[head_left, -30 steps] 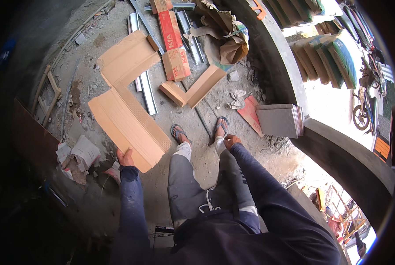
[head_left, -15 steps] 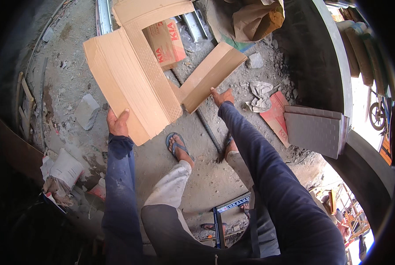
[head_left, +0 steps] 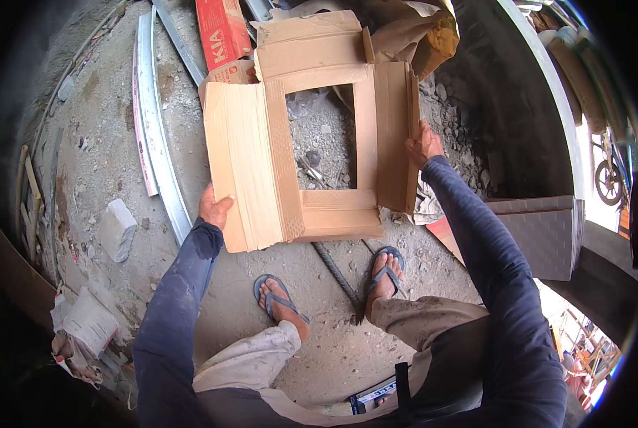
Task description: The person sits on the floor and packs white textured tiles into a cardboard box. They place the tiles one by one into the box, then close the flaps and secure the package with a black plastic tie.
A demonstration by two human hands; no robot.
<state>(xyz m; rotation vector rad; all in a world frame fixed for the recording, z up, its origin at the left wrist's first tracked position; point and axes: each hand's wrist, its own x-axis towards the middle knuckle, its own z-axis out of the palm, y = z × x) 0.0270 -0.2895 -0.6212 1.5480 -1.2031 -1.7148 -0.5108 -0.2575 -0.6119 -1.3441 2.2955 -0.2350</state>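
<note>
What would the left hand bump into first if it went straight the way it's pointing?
Most likely the cardboard's left flap: the left hand holds its edge, though depth beneath it is hard to judge.

The cardboard box [head_left: 244, 164] was matt and creased; the long metal strip [head_left: 155, 135] looked smooth and shiny, the rod [head_left: 337, 274] ridged. The brown bag [head_left: 397, 36] was crumpled paper, the sleeves [head_left: 170, 303] matt cloth, the ground [head_left: 326, 339] rough and gritty.
</note>
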